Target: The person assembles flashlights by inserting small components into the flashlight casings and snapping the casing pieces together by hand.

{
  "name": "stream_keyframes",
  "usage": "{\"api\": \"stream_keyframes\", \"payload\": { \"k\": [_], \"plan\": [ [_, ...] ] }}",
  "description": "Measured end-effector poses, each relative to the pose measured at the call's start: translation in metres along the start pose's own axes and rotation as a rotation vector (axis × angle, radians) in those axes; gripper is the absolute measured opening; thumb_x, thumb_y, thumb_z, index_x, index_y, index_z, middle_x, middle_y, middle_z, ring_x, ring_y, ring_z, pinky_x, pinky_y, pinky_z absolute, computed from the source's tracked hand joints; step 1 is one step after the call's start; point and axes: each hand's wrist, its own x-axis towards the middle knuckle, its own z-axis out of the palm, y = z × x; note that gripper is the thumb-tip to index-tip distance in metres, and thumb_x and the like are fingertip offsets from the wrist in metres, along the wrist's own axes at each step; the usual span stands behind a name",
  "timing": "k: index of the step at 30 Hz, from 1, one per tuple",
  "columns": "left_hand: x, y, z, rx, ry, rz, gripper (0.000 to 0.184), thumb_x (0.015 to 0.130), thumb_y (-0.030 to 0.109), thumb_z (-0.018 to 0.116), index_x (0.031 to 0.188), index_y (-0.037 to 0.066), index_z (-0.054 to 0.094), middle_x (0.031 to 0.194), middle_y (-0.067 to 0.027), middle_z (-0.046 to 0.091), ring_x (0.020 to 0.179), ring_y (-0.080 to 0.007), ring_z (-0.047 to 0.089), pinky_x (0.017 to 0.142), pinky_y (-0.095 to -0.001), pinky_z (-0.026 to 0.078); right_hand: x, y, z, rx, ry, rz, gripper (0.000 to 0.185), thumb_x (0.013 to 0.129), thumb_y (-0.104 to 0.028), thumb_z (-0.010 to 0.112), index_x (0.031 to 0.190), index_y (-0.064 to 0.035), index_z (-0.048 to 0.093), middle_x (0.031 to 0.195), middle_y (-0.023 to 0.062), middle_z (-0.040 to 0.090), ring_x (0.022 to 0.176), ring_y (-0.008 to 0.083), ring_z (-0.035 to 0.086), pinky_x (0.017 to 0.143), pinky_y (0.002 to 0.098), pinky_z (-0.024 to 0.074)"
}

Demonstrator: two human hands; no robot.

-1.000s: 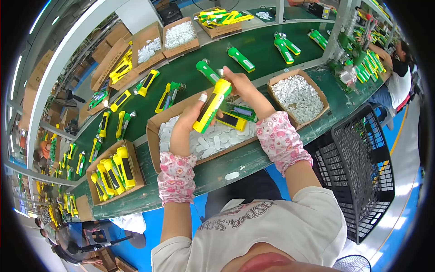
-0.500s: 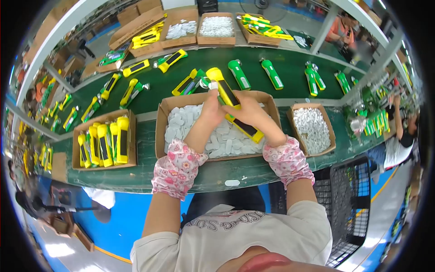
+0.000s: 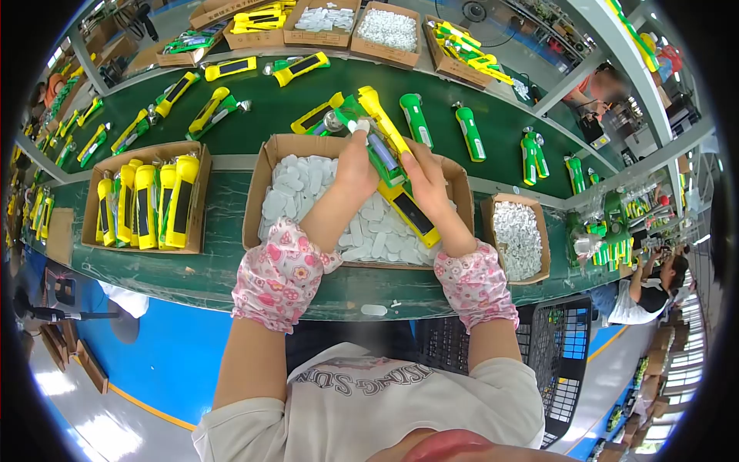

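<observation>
My left hand (image 3: pixel 356 167) is closed around a green flashlight half (image 3: pixel 391 175), which has a purple cylindrical battery (image 3: pixel 383 152) in its open side. My right hand (image 3: pixel 425 183) grips a yellow flashlight half (image 3: pixel 379 112), held tilted against the green one's right side. Below both hands, another yellow flashlight piece with a dark panel (image 3: pixel 409 211) slants over the white oval pieces in a cardboard box (image 3: pixel 252 192). Part of this piece is hidden by the hands, so its upper end cannot be seen.
A box of upright yellow pieces (image 3: pixel 202 196) stands at left, a box of small clear-white parts (image 3: pixel 545 258) at right. Green and yellow flashlights lie along the green belt (image 3: pixel 289 100). More boxes line the far side. A black crate (image 3: pixel 573 362) is low at right.
The yellow half has turned away from the green half, and the purple battery now shows between them. My head view has shifted, so the bench appears moved slightly left.
</observation>
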Motion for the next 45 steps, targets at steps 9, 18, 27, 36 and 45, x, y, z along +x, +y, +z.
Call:
{"api": "stream_keyframes", "payload": {
  "k": [9,18,27,36,45],
  "plan": [
    [-0.008,0.009,0.002,-0.035,-0.029,-0.045,0.023,0.095,0.020,0.045,0.115,0.008,0.047,0.101,-0.0067,0.056,0.092,-0.0212,0.058,0.080,-0.0384,0.050,-0.002,-0.002,0.006,0.161,0.055,0.068,0.037,0.098,-0.021,0.046,0.126,0.0034,0.051,0.114,0.0157,0.058,0.106,0.0231,0.056,0.093,0.0319,0.0413],
    [-0.010,0.007,-0.003,0.311,0.043,0.208,0.017,0.091,0.018,0.048,0.102,0.006,0.051,0.089,-0.0039,0.055,0.077,-0.0166,0.057,0.068,-0.0338,0.049,-0.006,-0.015,0.020,-0.111,0.001,-0.176,0.041,0.094,-0.015,0.050,0.132,-0.0029,0.048,0.108,0.0209,0.055,0.097,0.0304,0.053,0.088,0.0379,0.0421],
    [-0.009,-0.004,-0.005,0.294,-0.102,0.244,0.027,0.096,0.028,0.050,0.113,0.008,0.048,0.098,-0.0045,0.056,0.092,-0.0178,0.057,0.082,-0.0342,0.047,-0.011,-0.026,0.023,-0.297,0.067,-0.115,0.048,0.090,-0.012,0.053,0.137,-0.0082,0.046,0.101,0.0202,0.048,0.090,0.0327,0.054,0.081,0.0407,0.0448],
    [-0.019,-0.004,0.007,0.353,-0.130,0.366,0.043,0.089,0.017,0.065,0.119,0.002,0.038,0.105,-0.0071,0.051,0.097,-0.0144,0.052,0.082,-0.0303,0.045,-0.012,-0.031,0.019,-0.246,0.080,-0.150,0.046,0.091,-0.007,0.049,0.137,-0.0070,0.046,0.105,0.0184,0.046,0.090,0.0310,0.055,0.079,0.0376,0.0471],
    [-0.031,0.003,0.015,0.388,-0.160,0.379,0.045,0.087,0.018,0.068,0.117,0.002,0.039,0.104,-0.0067,0.051,0.094,-0.0138,0.053,0.080,-0.0295,0.045,-0.013,-0.029,0.017,-0.180,0.097,-0.228,0.044,0.091,-0.007,0.050,0.135,-0.0046,0.048,0.109,0.0182,0.046,0.091,0.0286,0.056,0.078,0.0359,0.0476]
  ]
}}
